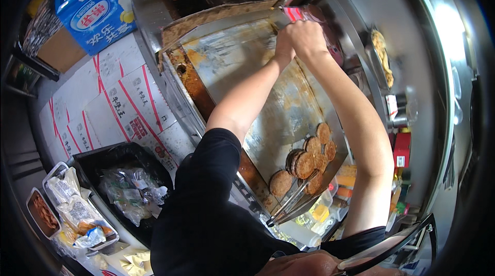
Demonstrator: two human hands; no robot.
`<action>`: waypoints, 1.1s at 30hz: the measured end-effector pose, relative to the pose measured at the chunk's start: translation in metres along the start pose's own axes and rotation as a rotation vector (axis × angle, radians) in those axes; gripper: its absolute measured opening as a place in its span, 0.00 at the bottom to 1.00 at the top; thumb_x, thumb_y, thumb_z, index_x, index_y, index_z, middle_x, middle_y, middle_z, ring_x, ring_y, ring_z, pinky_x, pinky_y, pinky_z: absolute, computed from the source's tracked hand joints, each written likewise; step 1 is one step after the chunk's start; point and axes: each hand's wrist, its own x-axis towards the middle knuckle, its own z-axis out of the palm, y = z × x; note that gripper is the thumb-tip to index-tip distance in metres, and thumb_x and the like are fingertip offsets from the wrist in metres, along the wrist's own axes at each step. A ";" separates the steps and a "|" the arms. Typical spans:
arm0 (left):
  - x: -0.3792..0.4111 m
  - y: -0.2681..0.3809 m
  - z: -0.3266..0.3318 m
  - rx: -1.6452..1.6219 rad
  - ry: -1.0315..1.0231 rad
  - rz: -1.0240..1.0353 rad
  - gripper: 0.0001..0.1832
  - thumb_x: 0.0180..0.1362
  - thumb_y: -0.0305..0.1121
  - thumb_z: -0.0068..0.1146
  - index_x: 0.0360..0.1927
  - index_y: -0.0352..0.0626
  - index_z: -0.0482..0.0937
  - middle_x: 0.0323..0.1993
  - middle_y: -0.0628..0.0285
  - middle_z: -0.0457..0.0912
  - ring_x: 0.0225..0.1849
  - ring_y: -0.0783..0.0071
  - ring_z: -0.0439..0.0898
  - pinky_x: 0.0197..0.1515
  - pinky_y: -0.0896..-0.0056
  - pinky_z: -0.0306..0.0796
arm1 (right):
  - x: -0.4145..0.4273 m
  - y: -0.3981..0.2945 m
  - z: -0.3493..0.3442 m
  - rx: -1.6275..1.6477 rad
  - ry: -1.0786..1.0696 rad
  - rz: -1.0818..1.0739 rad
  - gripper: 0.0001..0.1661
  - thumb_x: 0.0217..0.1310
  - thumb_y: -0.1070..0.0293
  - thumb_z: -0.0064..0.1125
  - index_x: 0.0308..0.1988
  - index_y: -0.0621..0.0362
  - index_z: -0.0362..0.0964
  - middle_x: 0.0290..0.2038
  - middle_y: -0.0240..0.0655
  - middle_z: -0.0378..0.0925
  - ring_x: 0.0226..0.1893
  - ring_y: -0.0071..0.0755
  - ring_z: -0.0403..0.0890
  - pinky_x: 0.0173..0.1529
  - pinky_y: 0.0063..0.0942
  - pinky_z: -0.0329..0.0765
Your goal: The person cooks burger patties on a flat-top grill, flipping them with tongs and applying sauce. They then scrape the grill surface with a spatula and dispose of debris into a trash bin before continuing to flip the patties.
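Both my hands meet above the far right part of a flat metal griddle (pixel 247 98). My right hand (pixel 308 38) grips the top of a pink, red and white plastic packet (pixel 292 13). Close against it, my left hand (pixel 285 45) also appears closed on the packet; its fingers are mostly hidden. Reddish-brown contents show dimly through the packet beside my right wrist. Browned round patties (pixel 304 164), some stacked, lie at the griddle's near right corner. Metal tongs (pixel 296 196) rest there with their tips against the patties.
Left of the griddle stand a blue box (pixel 96 13) and flattened printed cardboard (pixel 116 102). Nearer are a black bin (pixel 83 156) holding plastic bags and a tray of packets (pixel 77 210). At right, a metal shelf (pixel 410 63) carries a food tray (pixel 381 59) and a red box (pixel 402 148).
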 end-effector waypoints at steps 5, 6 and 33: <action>-0.016 -0.027 -0.038 -0.277 0.147 0.047 0.13 0.53 0.36 0.61 0.40 0.42 0.78 0.43 0.51 0.81 0.49 0.56 0.78 0.46 0.62 0.71 | 0.033 -0.031 -0.015 -0.019 -0.044 -0.152 0.08 0.55 0.69 0.57 0.33 0.49 0.82 0.34 0.33 0.84 0.37 0.33 0.86 0.38 0.28 0.82; -0.013 -0.028 -0.047 -0.241 0.152 0.065 0.13 0.52 0.35 0.62 0.40 0.42 0.78 0.43 0.52 0.81 0.49 0.57 0.78 0.46 0.62 0.71 | 0.036 -0.038 -0.024 -0.010 -0.058 -0.181 0.08 0.52 0.71 0.61 0.34 0.49 0.82 0.34 0.34 0.84 0.37 0.33 0.86 0.39 0.28 0.82; -0.053 0.139 -0.260 -0.004 0.277 0.326 0.06 0.48 0.22 0.59 0.31 0.32 0.79 0.27 0.50 0.84 0.34 0.68 0.84 0.37 0.72 0.72 | -0.066 -0.035 -0.226 0.353 0.197 -0.267 0.11 0.49 0.69 0.65 0.37 0.54 0.83 0.35 0.41 0.84 0.37 0.38 0.85 0.39 0.31 0.82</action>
